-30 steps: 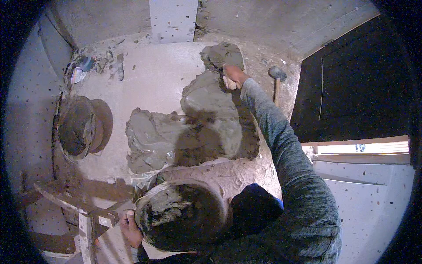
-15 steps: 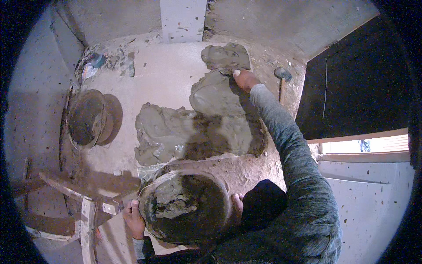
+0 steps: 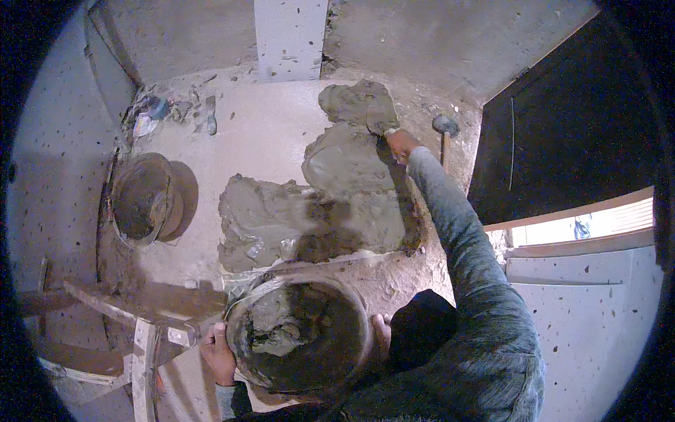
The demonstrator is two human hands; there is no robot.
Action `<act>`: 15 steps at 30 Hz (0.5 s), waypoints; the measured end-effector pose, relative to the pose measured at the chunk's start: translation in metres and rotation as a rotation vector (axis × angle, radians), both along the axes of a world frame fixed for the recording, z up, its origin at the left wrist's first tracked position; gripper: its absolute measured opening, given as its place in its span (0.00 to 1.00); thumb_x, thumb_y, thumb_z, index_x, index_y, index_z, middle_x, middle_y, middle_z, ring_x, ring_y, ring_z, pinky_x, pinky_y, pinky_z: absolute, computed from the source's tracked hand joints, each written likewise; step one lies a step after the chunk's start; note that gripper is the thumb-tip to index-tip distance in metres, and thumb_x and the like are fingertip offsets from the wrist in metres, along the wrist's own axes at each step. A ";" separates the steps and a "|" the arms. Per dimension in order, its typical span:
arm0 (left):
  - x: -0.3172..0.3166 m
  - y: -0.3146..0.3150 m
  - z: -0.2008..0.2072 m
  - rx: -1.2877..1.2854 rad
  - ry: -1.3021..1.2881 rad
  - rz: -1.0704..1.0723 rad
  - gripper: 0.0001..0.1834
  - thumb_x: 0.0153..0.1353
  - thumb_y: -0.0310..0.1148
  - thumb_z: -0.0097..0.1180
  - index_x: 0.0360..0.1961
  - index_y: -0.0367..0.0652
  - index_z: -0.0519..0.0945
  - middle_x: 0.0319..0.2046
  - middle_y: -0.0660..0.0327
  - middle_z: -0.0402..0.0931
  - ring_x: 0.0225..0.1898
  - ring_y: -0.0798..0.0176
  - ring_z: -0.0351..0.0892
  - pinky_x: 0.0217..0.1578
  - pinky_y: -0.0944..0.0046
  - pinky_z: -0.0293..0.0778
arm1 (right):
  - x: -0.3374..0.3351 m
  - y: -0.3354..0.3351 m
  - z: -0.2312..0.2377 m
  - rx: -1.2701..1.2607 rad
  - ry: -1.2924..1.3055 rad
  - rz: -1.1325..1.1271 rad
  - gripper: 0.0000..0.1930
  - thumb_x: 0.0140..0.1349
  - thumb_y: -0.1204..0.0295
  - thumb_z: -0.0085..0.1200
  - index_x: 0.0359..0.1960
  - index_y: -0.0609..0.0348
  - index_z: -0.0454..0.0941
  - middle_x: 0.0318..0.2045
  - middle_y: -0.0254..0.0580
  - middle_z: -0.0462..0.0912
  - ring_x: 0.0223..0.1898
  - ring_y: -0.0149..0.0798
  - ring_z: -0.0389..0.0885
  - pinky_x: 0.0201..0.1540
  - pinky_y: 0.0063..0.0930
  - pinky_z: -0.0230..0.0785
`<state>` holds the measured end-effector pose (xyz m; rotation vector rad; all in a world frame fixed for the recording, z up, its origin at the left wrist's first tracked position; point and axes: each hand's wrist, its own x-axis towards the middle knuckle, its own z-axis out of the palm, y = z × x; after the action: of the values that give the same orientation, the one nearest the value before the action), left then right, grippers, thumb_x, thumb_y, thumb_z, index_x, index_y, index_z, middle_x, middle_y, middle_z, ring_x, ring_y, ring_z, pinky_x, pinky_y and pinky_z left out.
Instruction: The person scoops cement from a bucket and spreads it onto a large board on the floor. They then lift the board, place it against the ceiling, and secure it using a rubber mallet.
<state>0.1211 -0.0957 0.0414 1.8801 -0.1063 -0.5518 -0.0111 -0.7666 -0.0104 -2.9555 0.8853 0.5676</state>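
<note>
Down on the floor in the head view, wet grey mortar [image 3: 344,165] is spread over a pale slab [image 3: 267,116] in a rough L: one arm runs up to the far right end, the other goes left along the near edge. It looks pretty lumpy round the borders, smoother in the middle, and a dark shadow falls across the near part.

The person's right hand [image 3: 403,144] is up at the far end, fingers curled round what looks like a trowel [image 3: 382,119]. Its grey blade is on the mortar; the handle is mostly hidden in the fist. The left hand [image 3: 219,354] is way down near the body, closed on the left side of a big round basin [image 3: 302,371] with the thumb up by the rim. Can't really see how the other fingers sit. Inside the basin there's a clump of mortar [image 3: 274,327], mostly toward the left.

Other stuff lying about: a hammer [image 3: 446,137] just right of the slab, a bucket [image 3: 140,193] over by the left wall, a small flat tool [image 3: 211,116] near the slab's far left corner, and a wooden frame [image 3: 144,366] at lower left.
</note>
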 end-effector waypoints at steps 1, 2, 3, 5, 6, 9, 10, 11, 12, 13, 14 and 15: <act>0.001 -0.004 0.000 -0.009 0.007 -0.028 0.21 0.69 0.42 0.51 0.23 0.38 0.72 0.21 0.71 0.67 0.27 0.74 0.61 0.28 0.69 0.60 | -0.016 -0.008 -0.002 0.017 -0.052 0.014 0.14 0.63 0.66 0.44 0.35 0.63 0.79 0.37 0.59 0.83 0.38 0.60 0.83 0.39 0.47 0.75; 0.001 -0.005 -0.003 -0.015 0.003 -0.044 0.21 0.69 0.42 0.51 0.23 0.38 0.72 0.21 0.70 0.67 0.27 0.73 0.61 0.28 0.68 0.60 | -0.032 -0.012 -0.004 0.035 -0.100 0.023 0.16 0.65 0.64 0.43 0.34 0.64 0.79 0.36 0.58 0.83 0.36 0.59 0.83 0.37 0.46 0.75; 0.002 0.002 -0.005 0.000 -0.016 -0.037 0.21 0.69 0.42 0.51 0.23 0.38 0.72 0.21 0.70 0.67 0.27 0.73 0.61 0.28 0.68 0.60 | -0.025 0.001 0.002 0.191 -0.199 -0.112 0.17 0.66 0.62 0.43 0.34 0.64 0.78 0.34 0.56 0.83 0.34 0.56 0.84 0.35 0.45 0.75; 0.003 0.003 0.001 0.057 -0.083 -0.060 0.21 0.69 0.42 0.51 0.23 0.37 0.72 0.21 0.70 0.67 0.27 0.73 0.61 0.28 0.67 0.60 | -0.037 0.010 0.006 0.343 -0.366 -0.309 0.20 0.68 0.57 0.42 0.33 0.64 0.77 0.30 0.51 0.82 0.28 0.48 0.82 0.29 0.41 0.73; 0.001 -0.006 0.011 0.099 -0.128 -0.087 0.21 0.69 0.42 0.51 0.23 0.37 0.72 0.21 0.70 0.66 0.27 0.73 0.61 0.28 0.67 0.60 | -0.051 0.004 -0.002 0.337 -0.444 -0.363 0.22 0.69 0.55 0.41 0.33 0.63 0.76 0.27 0.47 0.80 0.24 0.43 0.80 0.26 0.39 0.72; 0.002 0.006 0.005 0.127 -0.094 -0.066 0.21 0.69 0.41 0.50 0.22 0.38 0.70 0.20 0.70 0.65 0.26 0.73 0.59 0.27 0.67 0.59 | -0.053 0.002 -0.026 0.632 -0.668 -0.807 0.21 0.69 0.54 0.41 0.33 0.62 0.74 0.22 0.41 0.76 0.17 0.37 0.75 0.19 0.36 0.69; 0.003 0.016 0.000 0.118 -0.056 -0.039 0.22 0.69 0.41 0.50 0.21 0.38 0.69 0.20 0.70 0.65 0.26 0.73 0.59 0.27 0.66 0.59 | -0.045 0.003 -0.033 0.833 -0.765 -0.881 0.20 0.69 0.55 0.41 0.34 0.61 0.73 0.22 0.41 0.76 0.16 0.38 0.74 0.18 0.36 0.69; 0.001 0.014 0.002 0.130 -0.076 -0.040 0.22 0.69 0.41 0.50 0.21 0.38 0.68 0.20 0.70 0.64 0.26 0.73 0.58 0.27 0.66 0.58 | -0.044 -0.004 -0.043 1.020 -0.860 -0.958 0.19 0.68 0.55 0.41 0.35 0.60 0.72 0.21 0.41 0.75 0.16 0.38 0.73 0.16 0.36 0.69; 0.000 0.007 0.004 0.135 -0.093 -0.046 0.22 0.70 0.41 0.49 0.21 0.38 0.67 0.20 0.71 0.63 0.26 0.73 0.58 0.26 0.66 0.57 | -0.046 -0.015 -0.054 1.202 -0.956 -1.033 0.18 0.68 0.55 0.42 0.36 0.60 0.72 0.21 0.41 0.74 0.15 0.38 0.72 0.15 0.36 0.69; 0.001 -0.009 -0.001 0.102 -0.092 -0.084 0.22 0.70 0.40 0.49 0.20 0.38 0.66 0.20 0.71 0.63 0.26 0.73 0.57 0.26 0.66 0.56 | -0.067 -0.042 -0.067 0.991 -0.961 -0.970 0.17 0.68 0.56 0.42 0.36 0.59 0.71 0.20 0.40 0.74 0.15 0.38 0.72 0.15 0.35 0.69; 0.003 -0.034 -0.016 0.015 -0.091 -0.160 0.22 0.70 0.40 0.49 0.20 0.38 0.66 0.20 0.70 0.63 0.26 0.73 0.57 0.26 0.66 0.56 | -0.112 -0.085 -0.065 0.721 -0.957 -0.913 0.16 0.68 0.56 0.42 0.37 0.58 0.70 0.20 0.40 0.74 0.15 0.37 0.72 0.14 0.34 0.69; 0.003 -0.024 -0.003 0.071 -0.154 -0.135 0.22 0.70 0.40 0.49 0.21 0.38 0.67 0.20 0.70 0.63 0.26 0.73 0.57 0.26 0.66 0.56 | -0.069 -0.053 -0.077 0.853 -0.934 -0.957 0.16 0.68 0.56 0.43 0.38 0.57 0.69 0.20 0.39 0.73 0.14 0.37 0.71 0.14 0.34 0.68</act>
<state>0.1240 -0.1195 0.0380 1.9937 -0.3209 -0.5070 -0.0800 -0.8191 -0.0871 -1.4494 1.2562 -0.3802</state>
